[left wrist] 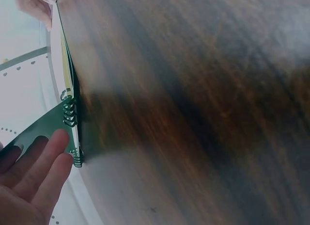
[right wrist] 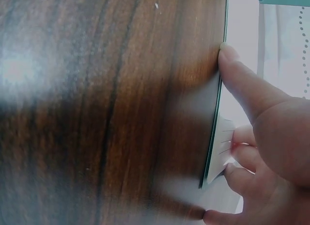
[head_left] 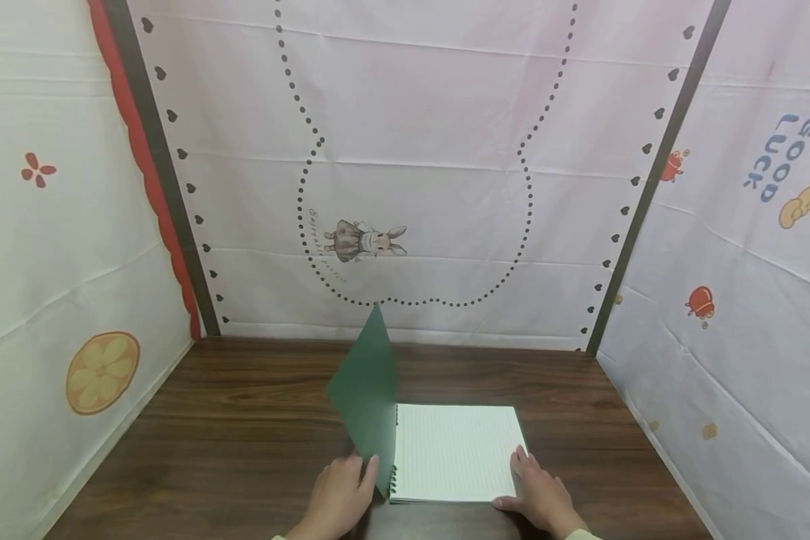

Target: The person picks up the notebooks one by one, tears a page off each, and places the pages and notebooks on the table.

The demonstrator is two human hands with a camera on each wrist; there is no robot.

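A spiral notebook (head_left: pixel 459 454) lies on the table, its white lined page facing up. Its green cover (head_left: pixel 367 390) stands raised at the left, hinged on the dark coil binding (head_left: pixel 394 480). My left hand (head_left: pixel 340 487) holds the cover near its lower corner, thumb on the inner face; the left wrist view shows several long fingers (left wrist: pixel 51 171) beside the green sheet. At the notebook's right near corner, my right hand (head_left: pixel 540 491) grips the edge. In the right wrist view its thumb (right wrist: pixel 242 79) lies along the near edge, and bent fingers (right wrist: pixel 244 152) touch the page side.
Dark wood-grain table (head_left: pixel 243 420) surrounds the notebook. A printed white cloth wall (head_left: pixel 418 187) rises behind it, with further cloth walls at the left (head_left: pixel 40 247) and right (head_left: pixel 749 262). Light glares off the tabletop in the right wrist view.
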